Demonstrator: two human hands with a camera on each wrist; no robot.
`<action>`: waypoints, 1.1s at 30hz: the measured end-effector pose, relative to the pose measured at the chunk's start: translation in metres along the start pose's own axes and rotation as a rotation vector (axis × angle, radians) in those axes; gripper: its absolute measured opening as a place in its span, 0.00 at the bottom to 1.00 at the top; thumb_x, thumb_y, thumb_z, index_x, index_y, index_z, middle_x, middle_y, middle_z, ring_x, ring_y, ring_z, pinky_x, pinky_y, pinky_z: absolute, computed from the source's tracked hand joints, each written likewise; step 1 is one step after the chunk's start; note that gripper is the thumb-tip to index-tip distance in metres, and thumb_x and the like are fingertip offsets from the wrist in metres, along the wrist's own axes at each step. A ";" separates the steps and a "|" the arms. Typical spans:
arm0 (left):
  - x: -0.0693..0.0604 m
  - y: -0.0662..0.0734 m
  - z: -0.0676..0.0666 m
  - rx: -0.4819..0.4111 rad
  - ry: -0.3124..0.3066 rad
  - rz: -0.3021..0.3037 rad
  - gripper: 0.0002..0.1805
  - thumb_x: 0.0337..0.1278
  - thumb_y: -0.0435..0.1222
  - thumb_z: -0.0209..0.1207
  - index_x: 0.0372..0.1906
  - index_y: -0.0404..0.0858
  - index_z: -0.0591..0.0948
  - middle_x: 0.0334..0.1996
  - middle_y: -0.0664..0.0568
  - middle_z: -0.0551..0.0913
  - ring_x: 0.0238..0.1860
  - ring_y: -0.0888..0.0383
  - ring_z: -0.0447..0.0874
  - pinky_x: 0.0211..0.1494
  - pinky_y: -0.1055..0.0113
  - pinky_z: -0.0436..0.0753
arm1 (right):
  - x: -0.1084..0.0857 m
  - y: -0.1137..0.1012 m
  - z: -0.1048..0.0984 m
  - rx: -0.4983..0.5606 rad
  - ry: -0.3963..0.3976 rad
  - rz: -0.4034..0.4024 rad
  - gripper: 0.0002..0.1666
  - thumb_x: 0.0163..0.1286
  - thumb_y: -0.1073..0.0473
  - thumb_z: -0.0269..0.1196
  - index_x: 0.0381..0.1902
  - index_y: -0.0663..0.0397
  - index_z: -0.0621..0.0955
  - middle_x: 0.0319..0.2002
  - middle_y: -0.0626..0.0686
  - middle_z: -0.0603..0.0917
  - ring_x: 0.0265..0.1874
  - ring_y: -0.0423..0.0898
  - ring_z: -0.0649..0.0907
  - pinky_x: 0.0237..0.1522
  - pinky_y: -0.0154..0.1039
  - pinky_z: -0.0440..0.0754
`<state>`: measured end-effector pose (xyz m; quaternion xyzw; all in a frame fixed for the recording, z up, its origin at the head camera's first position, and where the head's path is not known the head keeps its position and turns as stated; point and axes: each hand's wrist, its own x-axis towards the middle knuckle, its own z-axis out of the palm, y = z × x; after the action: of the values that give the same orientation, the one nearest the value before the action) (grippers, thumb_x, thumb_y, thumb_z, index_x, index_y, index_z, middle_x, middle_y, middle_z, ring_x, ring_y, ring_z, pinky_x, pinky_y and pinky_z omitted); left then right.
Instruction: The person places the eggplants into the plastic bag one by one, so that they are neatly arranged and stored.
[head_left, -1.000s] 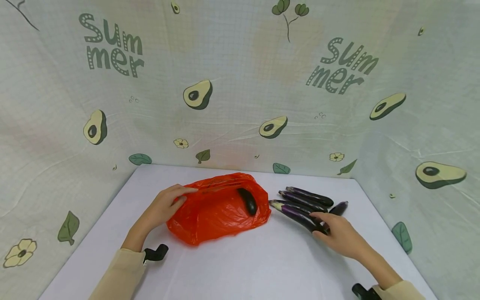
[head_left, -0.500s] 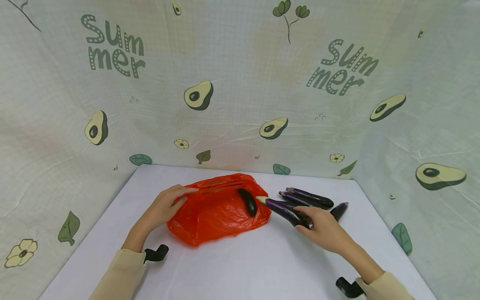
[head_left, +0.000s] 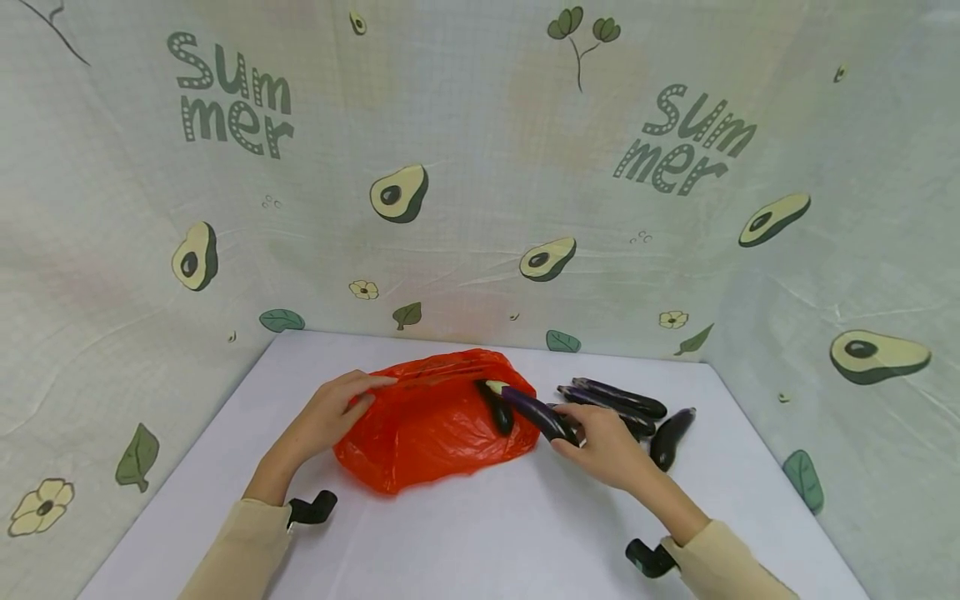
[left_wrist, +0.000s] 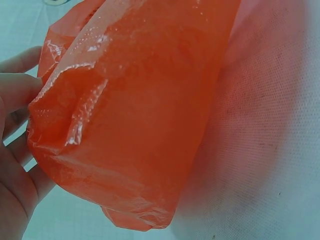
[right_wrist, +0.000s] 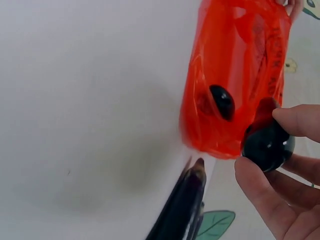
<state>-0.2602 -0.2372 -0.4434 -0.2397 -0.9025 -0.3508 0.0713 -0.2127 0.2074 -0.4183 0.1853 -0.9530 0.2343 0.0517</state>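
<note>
A red plastic bag (head_left: 435,429) lies spread open on the table, with one dark eggplant (head_left: 497,414) on it near its right end. My left hand (head_left: 333,408) grips the bag's left edge; in the left wrist view the fingers (left_wrist: 20,90) lie on both sides of the film. Between thumb and fingers, my right hand (head_left: 603,442) holds another eggplant (head_left: 538,415) by its rounded dark end. Its pale stem end points left over the bag's right part, above the first eggplant. Part of that one is hidden beneath it.
Right of the bag, several eggplants (head_left: 622,395) lie side by side on the white table (head_left: 465,542). A shorter eggplant (head_left: 672,437) lies apart, right of my right wrist. Patterned cloth (head_left: 465,125) encloses the back and sides.
My right hand has carried the eggplant leftward from the group until its stem end reaches over the bag. My left hand and the bag have hardly moved.
</note>
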 end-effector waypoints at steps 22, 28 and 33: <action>-0.001 0.004 -0.002 0.013 0.013 0.023 0.26 0.74 0.26 0.60 0.69 0.52 0.82 0.57 0.53 0.85 0.58 0.50 0.83 0.59 0.49 0.88 | 0.035 -0.024 0.037 0.143 -0.001 0.104 0.26 0.64 0.56 0.78 0.58 0.60 0.86 0.39 0.52 0.89 0.29 0.42 0.81 0.29 0.33 0.84; -0.002 0.003 -0.001 0.006 0.014 0.017 0.26 0.75 0.26 0.60 0.69 0.53 0.82 0.57 0.54 0.85 0.58 0.50 0.83 0.59 0.49 0.89 | 0.038 -0.032 0.048 0.150 0.030 0.142 0.28 0.64 0.55 0.78 0.58 0.62 0.86 0.36 0.51 0.89 0.31 0.44 0.82 0.30 0.35 0.85; -0.002 0.004 -0.001 -0.003 0.013 0.014 0.26 0.75 0.27 0.60 0.69 0.54 0.82 0.57 0.54 0.85 0.58 0.50 0.83 0.58 0.50 0.89 | 0.041 -0.038 0.058 0.171 0.046 0.165 0.28 0.65 0.55 0.77 0.58 0.64 0.86 0.33 0.52 0.88 0.30 0.44 0.82 0.30 0.37 0.85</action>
<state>-0.2571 -0.2360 -0.4413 -0.2439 -0.8997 -0.3531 0.0795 -0.2369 0.1356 -0.4462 0.1045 -0.9401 0.3222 0.0382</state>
